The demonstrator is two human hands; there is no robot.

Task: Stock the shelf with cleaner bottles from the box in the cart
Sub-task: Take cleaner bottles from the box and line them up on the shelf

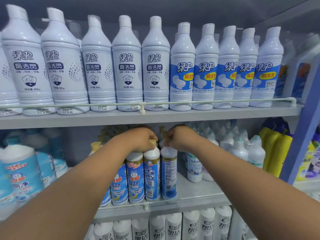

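Note:
Both my arms reach into the middle shelf [199, 193]. My left hand [140, 139] grips the gold cap of a white and blue cleaner bottle [152, 175] that stands upright at the shelf's front. My right hand [180, 138] grips the top of the neighbouring cleaner bottle [168, 172], whose back label faces me. Two more bottles of the same kind [135, 179] stand just left of them. The box and the cart are out of view.
The upper shelf [155, 116] carries a full row of white toilet-cleaner bottles [128, 66] behind a guard rail. Small wrapped bottles [239, 146] and yellow bottles [275, 149] fill the middle shelf's right, large blue-labelled bottles [19, 174] its left. White bottles [173, 226] line the bottom shelf.

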